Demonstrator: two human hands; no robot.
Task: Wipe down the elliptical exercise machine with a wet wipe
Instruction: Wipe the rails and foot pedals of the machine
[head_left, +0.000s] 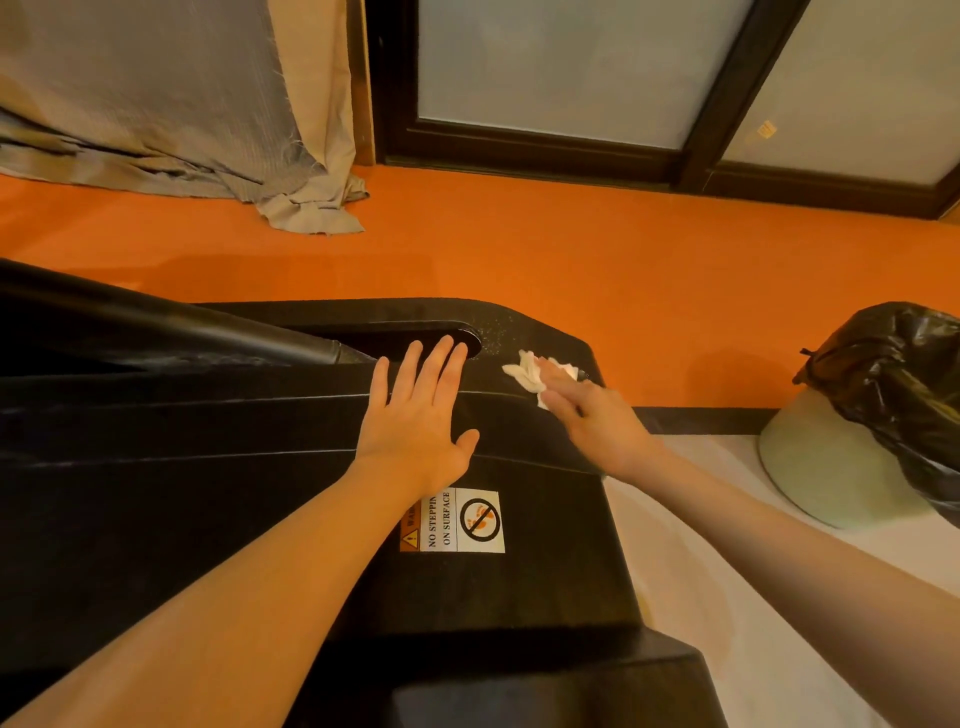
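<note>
The black plastic housing of the elliptical machine fills the lower left and middle of the head view. My left hand lies flat on it with fingers spread, just below an oval slot. To its right, my right hand presses a crumpled white wet wipe against the housing's far right corner. Pale dust specks show near the slot's end. A "No stepping on surface" warning sticker sits below my left wrist.
A pale bin lined with a black bag stands on a light mat at the right. Orange floor runs beyond the machine. Grey curtains pool on the floor at the back left, and dark-framed doors stand behind.
</note>
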